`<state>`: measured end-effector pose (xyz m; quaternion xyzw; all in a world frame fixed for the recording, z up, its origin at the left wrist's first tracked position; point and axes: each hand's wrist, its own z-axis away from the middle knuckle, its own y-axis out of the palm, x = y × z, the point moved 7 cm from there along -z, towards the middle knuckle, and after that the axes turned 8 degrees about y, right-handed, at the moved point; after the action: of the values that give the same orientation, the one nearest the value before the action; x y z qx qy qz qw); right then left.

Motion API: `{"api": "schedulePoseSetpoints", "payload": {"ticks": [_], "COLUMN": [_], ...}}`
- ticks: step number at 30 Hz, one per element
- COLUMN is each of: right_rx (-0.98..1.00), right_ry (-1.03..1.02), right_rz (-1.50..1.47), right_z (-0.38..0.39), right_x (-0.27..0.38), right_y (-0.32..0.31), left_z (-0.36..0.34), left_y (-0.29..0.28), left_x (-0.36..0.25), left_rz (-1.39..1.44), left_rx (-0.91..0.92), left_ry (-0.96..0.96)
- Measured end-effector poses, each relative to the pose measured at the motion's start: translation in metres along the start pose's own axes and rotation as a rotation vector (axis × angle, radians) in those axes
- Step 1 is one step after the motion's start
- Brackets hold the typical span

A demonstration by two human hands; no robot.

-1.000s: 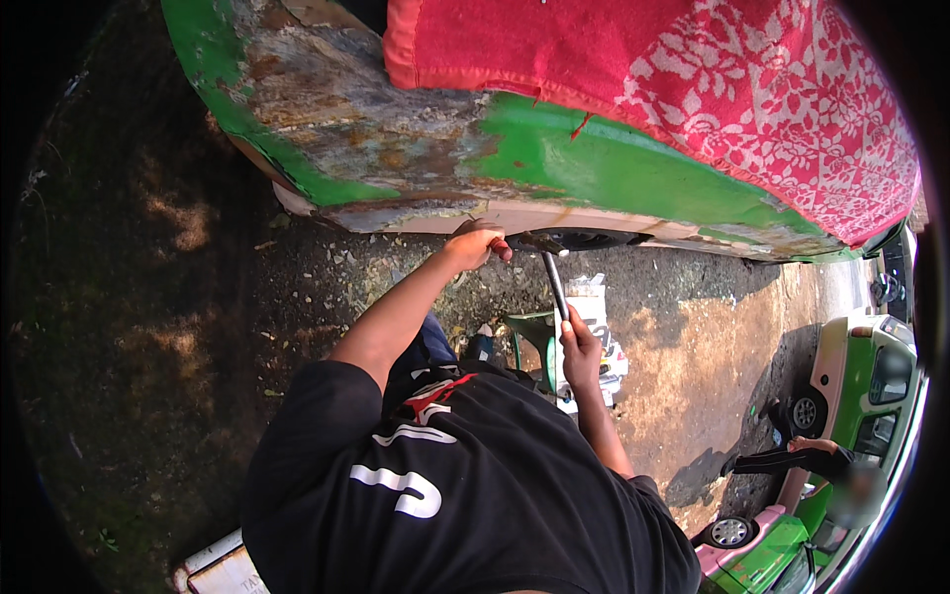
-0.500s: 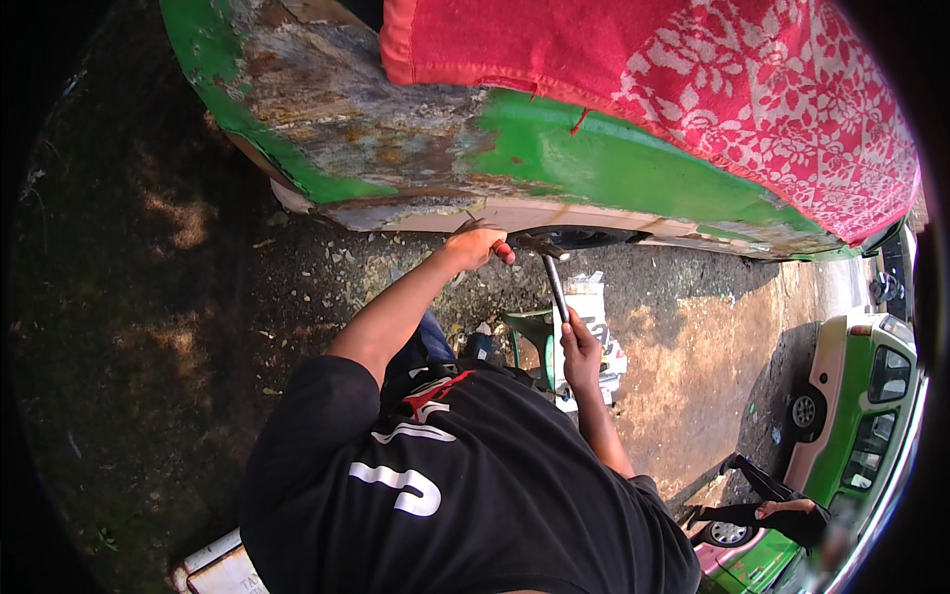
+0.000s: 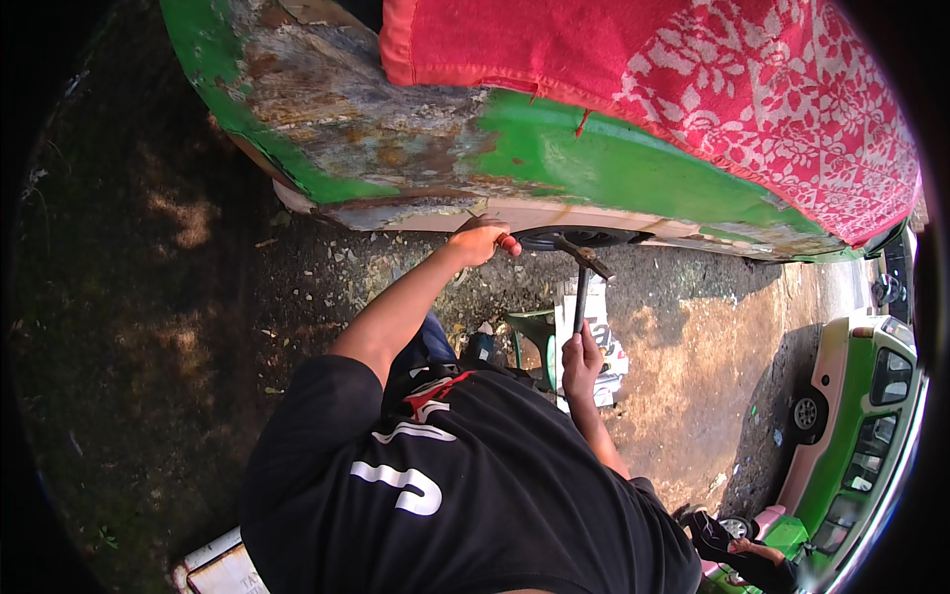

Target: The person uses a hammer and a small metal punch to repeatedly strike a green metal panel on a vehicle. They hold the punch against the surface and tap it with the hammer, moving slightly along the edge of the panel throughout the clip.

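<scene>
Head view: our left hand point(image 3: 479, 244) clenches a red-handled tool point(image 3: 511, 244); our right hand point(image 3: 582, 368), closed round a hammer point(image 3: 580, 297), has swung farther off; no blow lands, we judge

The head view looks steeply down from the wearer's head, through the left one of two fisheye cameras worn side by side, with the black shirt point(image 3: 465, 505) nearest and filling the lower middle, and the left hand point(image 3: 479, 242) and right hand point(image 3: 582, 370) farther out near the centre. It faces the side of a green car body point(image 3: 594, 158) across the top, while its right side reaches a distant van point(image 3: 839, 436) (shown sideways there, its outline bent by the lens).
</scene>
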<state>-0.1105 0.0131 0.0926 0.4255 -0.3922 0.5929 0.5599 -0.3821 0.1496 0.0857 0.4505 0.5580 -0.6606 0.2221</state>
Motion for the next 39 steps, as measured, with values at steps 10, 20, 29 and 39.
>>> {"api": "schedulePoseSetpoints", "payload": {"ticks": [10, 20, 29, 39], "right_rx": [-0.006, -0.023, -0.025, -0.04], "right_ry": [-0.04, -0.138, -0.063, -0.068], "right_rz": [0.085, 0.345, 0.407, 0.182], "right_z": [-0.004, -0.014, -0.02, -0.026], "right_x": [0.008, -0.014, -0.003, -0.029], "right_y": [0.001, 0.016, 0.025, 0.009], "left_z": [-0.008, -0.015, -0.022, 0.019], "left_y": [-0.002, -0.007, 0.001, 0.002], "left_x": [-0.002, -0.002, 0.024, 0.038], "left_rz": [0.002, -0.067, -0.144, 0.071], "left_rx": [-0.062, -0.138, -0.12, -0.049], "left_ry": [0.116, 0.14, 0.064, 0.013]}}
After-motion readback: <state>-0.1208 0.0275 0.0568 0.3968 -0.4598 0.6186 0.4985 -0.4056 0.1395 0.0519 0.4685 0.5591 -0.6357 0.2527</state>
